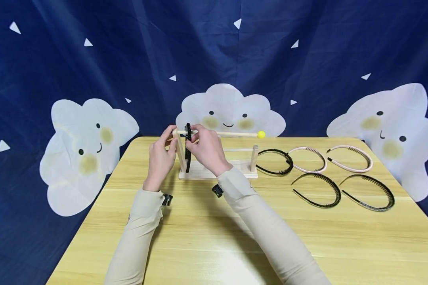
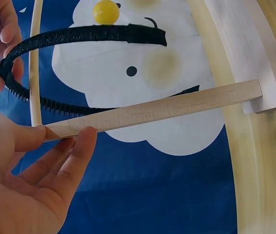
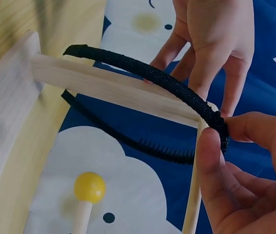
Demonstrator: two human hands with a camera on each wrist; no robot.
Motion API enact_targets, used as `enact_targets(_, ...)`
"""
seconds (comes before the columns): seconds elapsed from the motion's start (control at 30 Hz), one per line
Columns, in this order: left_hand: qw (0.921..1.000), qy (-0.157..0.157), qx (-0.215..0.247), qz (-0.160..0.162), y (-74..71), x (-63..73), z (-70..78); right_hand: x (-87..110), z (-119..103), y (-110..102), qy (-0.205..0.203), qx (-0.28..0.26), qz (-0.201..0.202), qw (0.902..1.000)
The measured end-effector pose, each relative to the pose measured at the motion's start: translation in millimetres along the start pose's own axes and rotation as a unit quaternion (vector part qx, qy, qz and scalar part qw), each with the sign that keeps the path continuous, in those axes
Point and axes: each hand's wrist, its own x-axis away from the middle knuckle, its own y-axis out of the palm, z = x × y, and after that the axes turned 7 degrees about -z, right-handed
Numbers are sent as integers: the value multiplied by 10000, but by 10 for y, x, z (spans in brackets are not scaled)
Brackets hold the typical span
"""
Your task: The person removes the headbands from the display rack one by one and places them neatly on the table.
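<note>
A wooden rack stands on the table, with a yellow ball capping its upper rod. Over that rod, close to the left post, hangs a black toothed headband, its two ends pointing down. My right hand pinches the top of its curve between thumb and fingers, as the right wrist view shows. My left hand grips the top of the left post, thumb on one side and fingertips on the other.
To the right of the rack lie several headbands: a black one beside the base, two pale pink ones, and two dark ones nearer the front. A short lower rod meets the right post. Behind the table hangs a blue cloud-printed curtain.
</note>
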Motion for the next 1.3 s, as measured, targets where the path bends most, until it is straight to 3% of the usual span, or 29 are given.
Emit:
enact_targets(0.3, 10000, -17, -11, -16, -2, 4, 0, 42, 12, -95, 85, -101, -74, 9999)
enact_targets(0.63, 10000, -21, 48, -1, -1, 6, -3, 135, 69, -192, 137, -509, 232, 9983)
enact_targets(1.07, 10000, 28, -8, 22, 3, 8, 13, 256, 347, -370, 481, -926, 339, 9940)
enact_targets(1.3, 10000, 31, 11, 24, 4, 6, 2, 363, 455, -502, 436, -1691, 288, 9842)
